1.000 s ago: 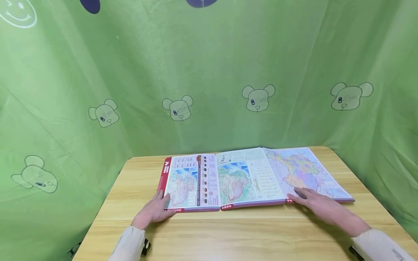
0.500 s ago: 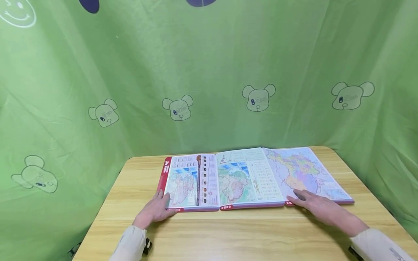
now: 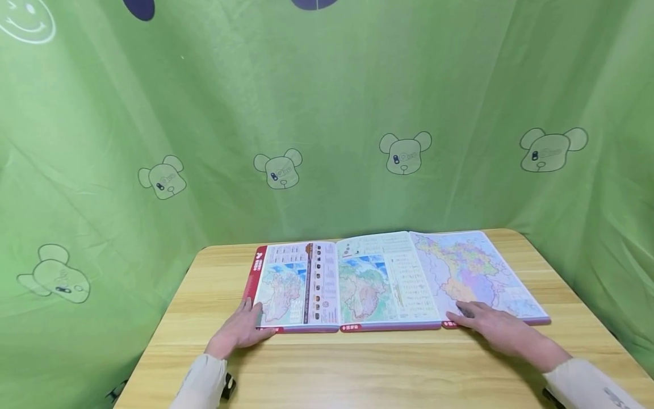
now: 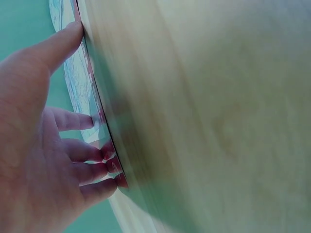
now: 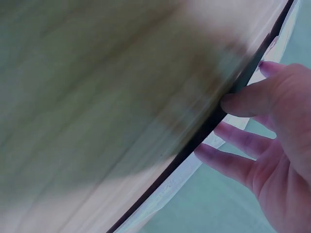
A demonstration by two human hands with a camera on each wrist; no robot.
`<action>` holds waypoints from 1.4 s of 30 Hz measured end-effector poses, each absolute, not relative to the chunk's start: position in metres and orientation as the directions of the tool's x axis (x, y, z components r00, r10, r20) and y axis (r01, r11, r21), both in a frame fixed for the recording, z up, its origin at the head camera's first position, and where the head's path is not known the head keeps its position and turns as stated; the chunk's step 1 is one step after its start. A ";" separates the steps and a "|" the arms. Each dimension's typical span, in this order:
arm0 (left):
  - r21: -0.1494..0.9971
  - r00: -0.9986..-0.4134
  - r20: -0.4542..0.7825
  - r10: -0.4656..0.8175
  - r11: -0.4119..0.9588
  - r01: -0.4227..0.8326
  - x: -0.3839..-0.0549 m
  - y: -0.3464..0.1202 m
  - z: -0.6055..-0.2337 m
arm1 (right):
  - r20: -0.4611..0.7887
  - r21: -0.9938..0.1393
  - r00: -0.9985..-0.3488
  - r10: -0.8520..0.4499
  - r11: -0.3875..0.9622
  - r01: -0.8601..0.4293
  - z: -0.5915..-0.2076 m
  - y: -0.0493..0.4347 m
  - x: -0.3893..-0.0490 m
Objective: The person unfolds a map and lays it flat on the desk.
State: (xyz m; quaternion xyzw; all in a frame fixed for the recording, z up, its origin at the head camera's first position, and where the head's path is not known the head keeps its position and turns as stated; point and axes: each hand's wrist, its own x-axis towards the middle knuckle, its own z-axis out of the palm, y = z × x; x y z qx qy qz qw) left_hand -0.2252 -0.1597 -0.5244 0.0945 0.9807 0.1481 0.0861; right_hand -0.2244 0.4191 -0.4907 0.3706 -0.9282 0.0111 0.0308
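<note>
A large atlas [image 3: 388, 278] lies open on the wooden table [image 3: 357, 369], with maps on both pages and a fold-out map sheet spread to the right. My left hand [image 3: 250, 324] rests flat on its near left corner, fingers on the page and red cover edge. The left wrist view shows that left hand [image 4: 58, 145] with fingertips against the atlas edge [image 4: 80, 92]. My right hand [image 3: 475, 318] lies with straight fingers on the near edge of the fold-out map. In the right wrist view the right hand [image 5: 262, 136] touches the page rim [image 5: 194, 165].
A green curtain [image 3: 327, 125] printed with bear heads closes in the table at the back and on both sides. Bare tabletop runs along the near side between my sleeves. The table's right edge [image 3: 577, 295] lies close to the fold-out sheet.
The atlas and both hands have shifted slightly to the left; the hands keep the same contact with the pages.
</note>
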 end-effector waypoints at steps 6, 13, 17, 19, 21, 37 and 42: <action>0.318 -0.966 -0.162 0.202 0.937 0.143 -0.227 -0.158 -0.524 | 0.068 0.014 -0.721 -0.690 0.723 -0.691 -0.493 0.421 -0.225; 0.330 -0.966 -0.173 0.193 0.935 0.127 -0.226 -0.159 -0.524 | 0.061 0.029 -0.708 -0.703 0.710 -0.703 -0.492 0.421 -0.226; 0.343 -0.966 -0.178 0.189 0.932 0.119 -0.225 -0.159 -0.523 | 0.052 0.035 -0.706 -0.707 0.707 -0.706 -0.491 0.421 -0.227; 0.344 -0.965 -0.187 0.183 0.933 0.111 -0.224 -0.158 -0.522 | 0.047 0.034 -0.705 -0.708 0.707 -0.707 -0.490 0.421 -0.227; 0.337 -0.965 -0.195 0.176 0.936 0.102 -0.223 -0.158 -0.521 | 0.039 0.027 -0.705 -0.708 0.706 -0.708 -0.489 0.421 -0.227; 0.348 -0.963 -0.217 0.159 0.935 0.076 -0.225 -0.153 -0.516 | 0.027 0.013 -0.683 -0.730 0.683 -0.730 -0.485 0.424 -0.230; 0.356 -0.961 -0.226 0.157 0.932 0.068 -0.226 -0.152 -0.516 | 0.021 -0.003 -0.683 -0.730 0.683 -0.731 -0.486 0.427 -0.230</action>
